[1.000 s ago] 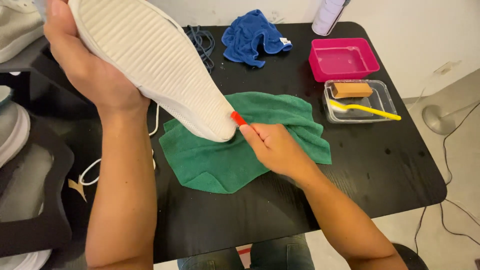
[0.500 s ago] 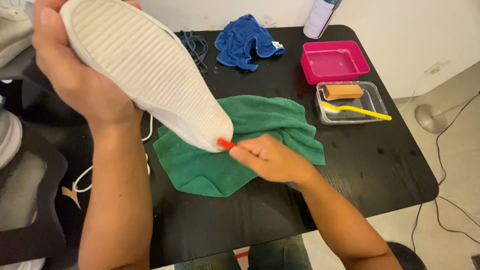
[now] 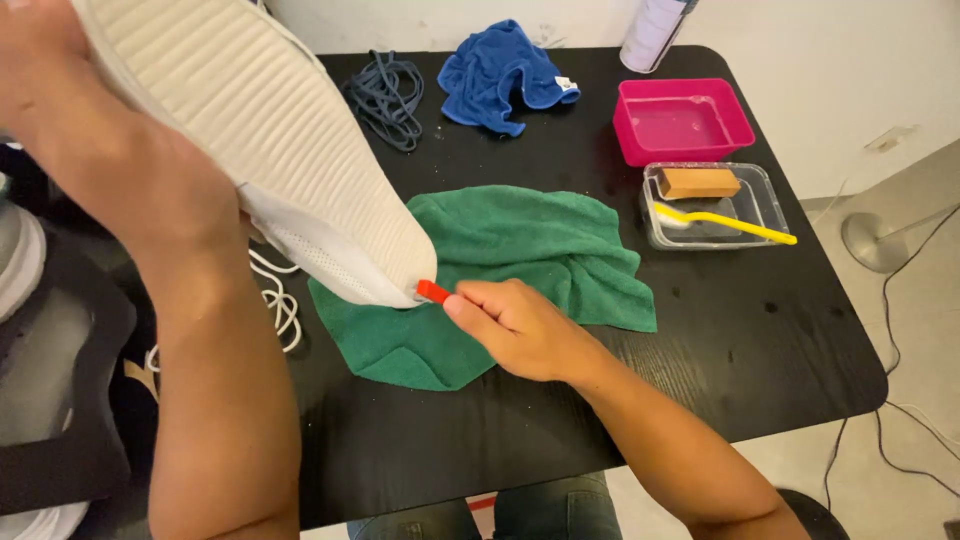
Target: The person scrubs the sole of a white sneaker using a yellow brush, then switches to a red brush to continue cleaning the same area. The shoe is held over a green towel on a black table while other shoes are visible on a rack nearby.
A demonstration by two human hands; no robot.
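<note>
Shoe (image 3: 270, 150) tipped up higher in left hand (image 3: 110, 170); right hand (image 3: 525, 330) fingers still pinching red tool (image 3: 432, 291), now at toe edge over green cloth (image 3: 520, 260).

My left hand (image 3: 110, 150) and right hand (image 3: 525, 330) are both bare, with no gloves, rings, watch or bracelets showing. My forearms are uncovered all the way to the bottom edge of the view, so no sleeve appears on either one. Between my arms, at the lower edge, my lap shows in blue denim jeans (image 3: 545, 510).
</note>
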